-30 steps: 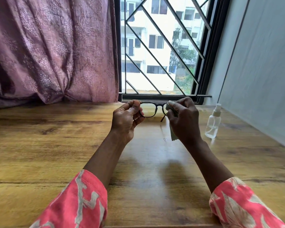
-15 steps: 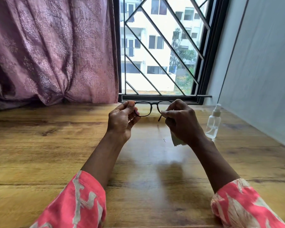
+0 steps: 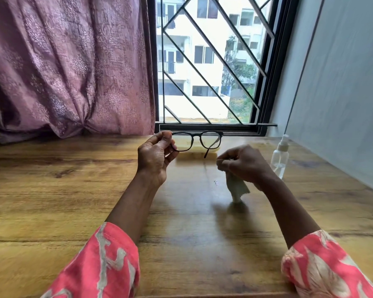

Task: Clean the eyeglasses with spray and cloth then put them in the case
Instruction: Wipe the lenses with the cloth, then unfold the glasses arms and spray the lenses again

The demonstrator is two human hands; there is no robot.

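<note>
Eyeglasses (image 3: 197, 141) held off surface (image 3: 52, 190) by one rim corner, pinched in left hand (image 3: 154, 157). Right hand (image 3: 244, 163), apart to right, clutches cloth (image 3: 237, 187). Risk: single-corner pinch slips, frame drops; fingertips could smudge lens.

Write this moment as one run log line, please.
left hand: holds eyeglasses by one end | right hand: grips cloth, off lenses | spray bottle: upright on table

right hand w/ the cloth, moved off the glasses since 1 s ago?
Yes. The right hand has dropped away from the eyeglasses, down and toward the spray bottle, gripping the cloth. Only the left hand holds the frame.
</note>
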